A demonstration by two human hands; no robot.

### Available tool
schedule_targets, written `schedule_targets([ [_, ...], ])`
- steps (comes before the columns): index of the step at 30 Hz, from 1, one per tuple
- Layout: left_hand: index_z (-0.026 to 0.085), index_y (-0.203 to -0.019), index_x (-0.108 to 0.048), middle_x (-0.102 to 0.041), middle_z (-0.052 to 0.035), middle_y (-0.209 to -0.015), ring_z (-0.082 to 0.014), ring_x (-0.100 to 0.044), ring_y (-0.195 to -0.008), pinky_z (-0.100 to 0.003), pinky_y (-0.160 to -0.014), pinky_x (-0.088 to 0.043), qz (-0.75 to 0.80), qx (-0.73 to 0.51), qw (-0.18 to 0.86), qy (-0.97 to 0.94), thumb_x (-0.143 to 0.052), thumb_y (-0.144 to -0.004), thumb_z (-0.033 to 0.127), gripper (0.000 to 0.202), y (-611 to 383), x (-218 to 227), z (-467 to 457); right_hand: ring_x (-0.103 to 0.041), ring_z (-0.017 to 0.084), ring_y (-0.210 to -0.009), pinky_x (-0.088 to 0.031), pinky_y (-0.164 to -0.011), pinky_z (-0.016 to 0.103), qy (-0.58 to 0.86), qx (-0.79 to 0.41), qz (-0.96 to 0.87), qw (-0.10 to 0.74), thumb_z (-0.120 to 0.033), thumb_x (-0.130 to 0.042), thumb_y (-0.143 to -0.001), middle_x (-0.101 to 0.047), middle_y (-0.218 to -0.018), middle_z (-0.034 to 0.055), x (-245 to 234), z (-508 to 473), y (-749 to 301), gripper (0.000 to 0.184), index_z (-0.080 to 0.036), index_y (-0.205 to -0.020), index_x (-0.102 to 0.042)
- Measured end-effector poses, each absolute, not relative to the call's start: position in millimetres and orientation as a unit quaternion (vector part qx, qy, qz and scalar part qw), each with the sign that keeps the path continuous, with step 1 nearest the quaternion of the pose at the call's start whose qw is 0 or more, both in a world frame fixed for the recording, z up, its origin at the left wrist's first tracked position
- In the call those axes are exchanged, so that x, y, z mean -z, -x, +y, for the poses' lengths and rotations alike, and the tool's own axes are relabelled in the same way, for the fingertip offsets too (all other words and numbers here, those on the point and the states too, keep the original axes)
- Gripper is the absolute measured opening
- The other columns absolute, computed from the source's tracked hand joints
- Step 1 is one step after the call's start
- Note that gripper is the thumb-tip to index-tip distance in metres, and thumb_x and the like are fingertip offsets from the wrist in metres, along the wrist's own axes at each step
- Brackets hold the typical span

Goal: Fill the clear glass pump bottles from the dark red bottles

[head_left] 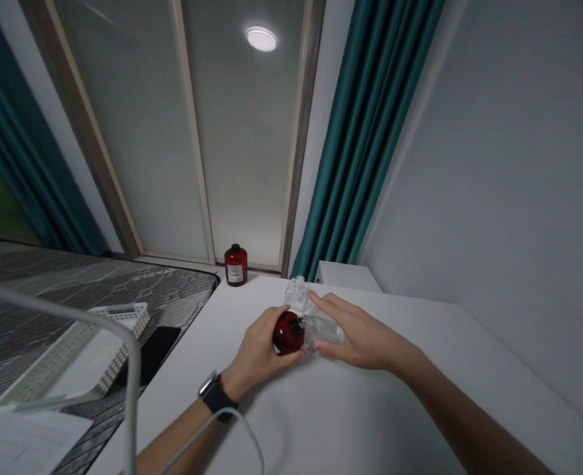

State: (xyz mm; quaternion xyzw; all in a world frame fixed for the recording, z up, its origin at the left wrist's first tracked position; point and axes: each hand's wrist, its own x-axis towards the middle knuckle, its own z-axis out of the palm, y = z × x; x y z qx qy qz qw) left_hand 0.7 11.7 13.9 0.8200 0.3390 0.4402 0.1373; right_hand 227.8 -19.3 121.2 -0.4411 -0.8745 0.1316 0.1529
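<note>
My left hand [264,343] is wrapped round a dark red bottle [287,334], which tilts with its dark neck toward the right. Close against that neck is a clear plastic bottle [327,329], gripped between the thumb and fingers of my right hand [355,330]. Whether the two necks touch, I cannot tell. Just behind, near my right fingertips, another clear plastic piece [298,294] stands on the white table [331,415]; its exact shape is hard to make out. A second red bottle [236,265] with a black cap and white label stands upright at the far left corner.
On the grey patterned bed at left lie a white perforated basket [105,390], a black flat object [158,349] and white papers [28,435]. A pale cable or tube [133,382] arcs across the lower left. A white cabinet [348,276] stands behind the table.
</note>
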Motion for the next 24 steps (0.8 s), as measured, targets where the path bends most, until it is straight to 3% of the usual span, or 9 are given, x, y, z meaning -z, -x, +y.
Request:
schedule_targets([
  [14, 0.023, -0.137, -0.039, -0.061, -0.0116, -0.124, -0.0286, -0.063, -0.111, -0.043, -0.095, -0.053, 0.337, -0.444, 0.141, -0.819, -0.080, -0.076, 0.033, 0.074, -1, -13, 11, -0.049, 0.032, -0.132, -0.039, -0.112, 0.047, 0.451, -0.140, -0.873, 0.121, -0.041, -0.066, -0.088, -0.050, -0.143, 0.0188, -131, -21, -225, 0.085, -0.015, -0.157, -0.024],
  [24, 0.021, -0.137, -0.041, -0.061, -0.0120, -0.125, -0.0283, -0.063, -0.112, -0.042, -0.095, -0.053, 0.339, -0.454, 0.146, -0.811, -0.081, -0.075, 0.034, 0.075, -2, -14, 9, -0.048, 0.032, -0.133, -0.039, -0.112, 0.049, 0.450, -0.141, -0.874, 0.117, -0.041, -0.066, -0.087, -0.050, -0.144, 0.0176, -133, -19, -226, 0.083, -0.019, -0.157, -0.026],
])
